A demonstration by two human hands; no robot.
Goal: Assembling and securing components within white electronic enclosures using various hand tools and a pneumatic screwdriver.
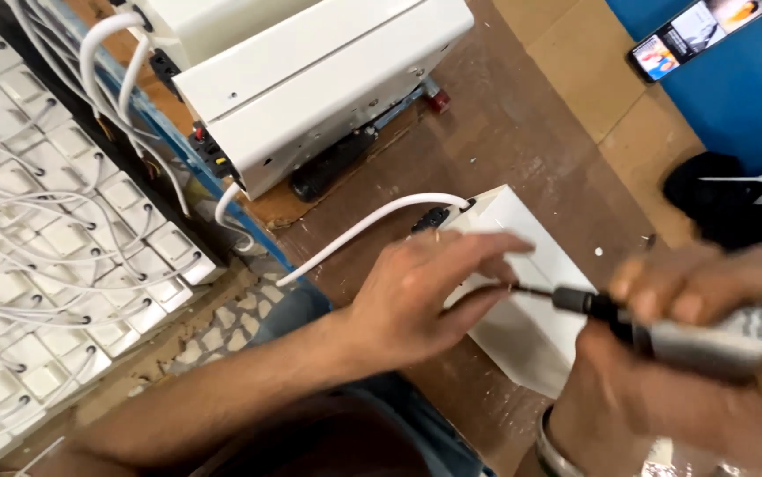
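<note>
The left hand is pressing, fingers spread, on the flat white plastic box lying at the wooden bench's edge; it is looking light, rigid and probably slippery, best steadied along its edges; the right hand is gripping a grey-handled screwdriver, tip at the box.

Single head-worn view, steeply down, close over wooden workbench.

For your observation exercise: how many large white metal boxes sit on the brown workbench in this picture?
2. One white box stands at the top, wired; a second white box lies under the left hand and the right hand's screwdriver. Others may lie outside the frame.
</note>
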